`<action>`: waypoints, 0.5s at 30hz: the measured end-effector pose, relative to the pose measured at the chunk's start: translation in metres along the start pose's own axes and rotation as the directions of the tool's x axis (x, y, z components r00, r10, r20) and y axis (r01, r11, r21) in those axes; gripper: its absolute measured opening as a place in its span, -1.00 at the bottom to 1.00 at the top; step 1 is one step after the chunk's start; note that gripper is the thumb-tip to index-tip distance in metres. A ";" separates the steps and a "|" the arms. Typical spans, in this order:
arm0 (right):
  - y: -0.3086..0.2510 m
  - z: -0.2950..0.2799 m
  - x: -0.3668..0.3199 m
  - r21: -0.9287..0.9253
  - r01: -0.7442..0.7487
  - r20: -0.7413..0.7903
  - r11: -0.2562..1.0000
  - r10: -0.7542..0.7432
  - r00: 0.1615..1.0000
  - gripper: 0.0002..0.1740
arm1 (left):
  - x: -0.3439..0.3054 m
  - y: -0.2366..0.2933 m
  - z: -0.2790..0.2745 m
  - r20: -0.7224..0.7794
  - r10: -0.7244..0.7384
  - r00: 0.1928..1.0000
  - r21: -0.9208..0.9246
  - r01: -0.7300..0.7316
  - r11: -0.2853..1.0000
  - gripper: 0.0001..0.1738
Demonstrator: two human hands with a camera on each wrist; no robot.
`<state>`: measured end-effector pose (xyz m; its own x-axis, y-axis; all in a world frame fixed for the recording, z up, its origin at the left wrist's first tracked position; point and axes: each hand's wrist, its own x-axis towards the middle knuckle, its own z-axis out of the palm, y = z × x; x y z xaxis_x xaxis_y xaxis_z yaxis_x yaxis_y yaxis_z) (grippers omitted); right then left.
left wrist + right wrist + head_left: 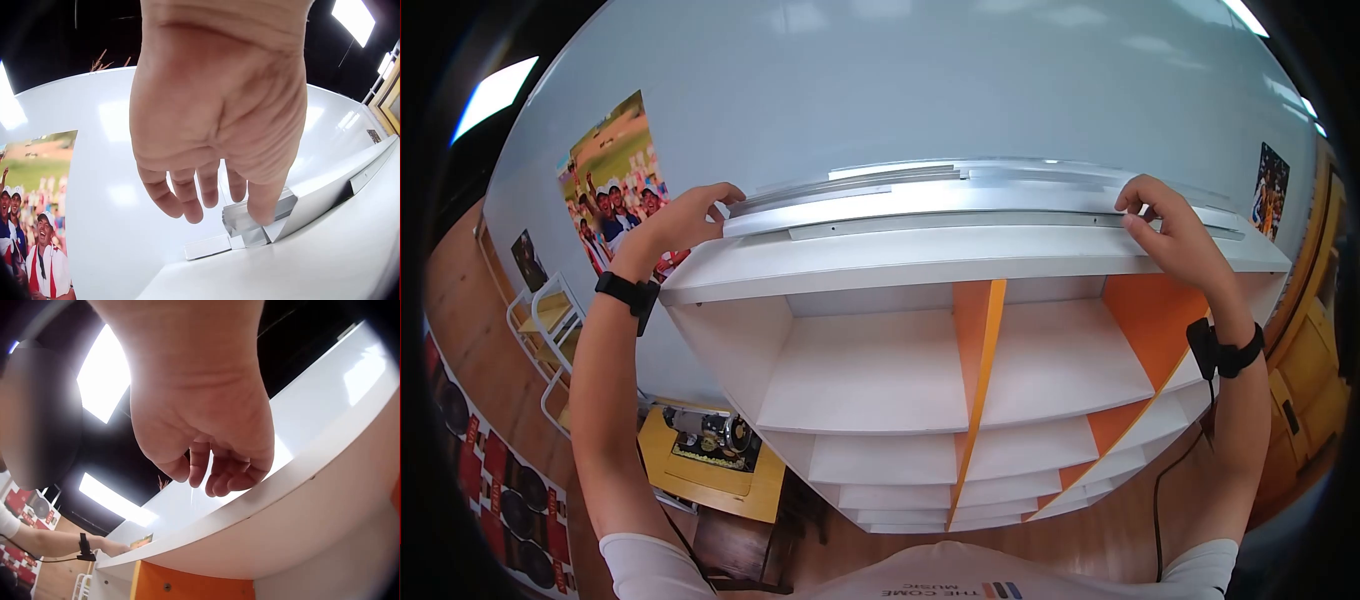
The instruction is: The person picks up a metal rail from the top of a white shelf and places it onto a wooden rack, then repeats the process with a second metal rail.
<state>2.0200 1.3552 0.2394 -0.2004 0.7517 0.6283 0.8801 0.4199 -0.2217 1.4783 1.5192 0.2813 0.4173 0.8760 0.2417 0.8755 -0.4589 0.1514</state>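
Observation:
Several long silvery metal strips (pixel 920 200) lie side by side along the white top of a shelf unit (pixel 880 258). At their left end is my left hand (pixel 685 220), its fingers reaching down and apart. In the left wrist view its thumb overlaps the stacked strip ends (pixel 250 219), while the other fingers hang beside them. My right hand (pixel 1170 230) is over the right part of the strips, fingers loosely bent, with a gap between thumb and fingers. The right wrist view shows these bent fingers (pixel 219 478) above the shelf top's edge, which hides the strips there.
A pale glossy wall (pixel 1000 90) rises behind the unit, with a poster (pixel 615 180) at left. Orange dividers (pixel 975 380) split the white compartments below. A yellow wooden stand (pixel 710 470) with a machine is at lower left. Cables (pixel 1165 500) hang from both wrist cameras.

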 end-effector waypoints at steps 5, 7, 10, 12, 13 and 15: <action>0.020 -0.001 0.046 -0.241 0.039 0.014 0.970 -0.037 0.999 -0.82 | 0.010 -0.007 -0.002 -0.025 0.128 0.991 0.084 -0.125 0.989 -0.37; 0.027 -0.003 0.061 -0.360 0.023 0.045 0.933 -0.008 0.999 -0.76 | 0.019 -0.010 -0.006 0.068 0.106 0.992 0.131 -0.114 0.985 -0.42; 0.040 -0.002 0.077 -0.389 -0.040 0.092 0.920 0.082 0.992 -0.70 | 0.025 -0.008 -0.006 0.034 0.112 0.993 0.138 -0.115 0.984 -0.52; 0.038 -0.003 0.085 -0.410 -0.084 0.169 0.908 0.166 0.972 -0.65 | 0.029 -0.007 -0.005 0.010 0.115 0.993 0.144 -0.116 0.983 -0.58; 0.034 -0.003 0.090 -0.421 -0.105 0.207 0.901 0.208 0.956 -0.63 | 0.031 -0.007 -0.004 -0.002 0.116 0.993 0.147 -0.115 0.983 -0.61; 0.023 -0.005 0.099 -0.406 -0.206 0.281 0.890 0.336 0.899 -0.61 | 0.035 -0.012 -0.001 0.006 0.158 0.987 0.102 -0.158 0.982 -0.63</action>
<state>2.0224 1.4368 0.2998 -0.0055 0.9599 0.2803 0.9996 0.0126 -0.0235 1.4822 1.5553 0.2890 0.5519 0.7935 0.2564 0.8190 -0.5737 0.0128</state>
